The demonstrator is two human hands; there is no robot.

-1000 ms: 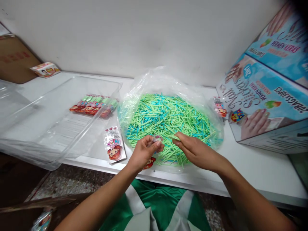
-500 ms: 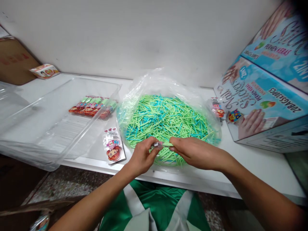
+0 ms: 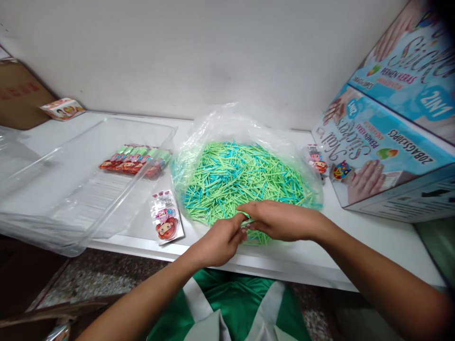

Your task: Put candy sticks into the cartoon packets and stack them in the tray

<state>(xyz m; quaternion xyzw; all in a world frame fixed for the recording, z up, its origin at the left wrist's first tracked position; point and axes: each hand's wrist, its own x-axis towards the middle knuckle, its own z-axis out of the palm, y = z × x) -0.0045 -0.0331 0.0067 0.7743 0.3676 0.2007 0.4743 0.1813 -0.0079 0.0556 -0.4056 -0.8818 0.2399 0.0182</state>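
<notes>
My left hand (image 3: 221, 241) and my right hand (image 3: 275, 219) meet at the near edge of a clear plastic bag (image 3: 245, 137) heaped with green and blue sticks (image 3: 241, 177). Both hands are closed in a pinch. Between their fingertips sits a green stick (image 3: 249, 221), and the small printed sachet seen in my left hand a moment ago is now hidden by the fingers. A loose printed sachet (image 3: 166, 221) with a cartoon face lies on the white table (image 3: 373, 246) just left of my left hand.
A clear plastic tray (image 3: 53, 208) at the left holds a row of filled sachets (image 3: 137, 158). Light-blue printed cartons (image 3: 387, 137) stand stacked at the right, with sachets (image 3: 314, 158) beside them. A small box (image 3: 62, 109) and a brown carton (image 3: 16, 94) sit far left.
My hands have come together and dropped toward the table's near edge. The stick's end has gone in between my left fingers, and the sachet is now covered.
</notes>
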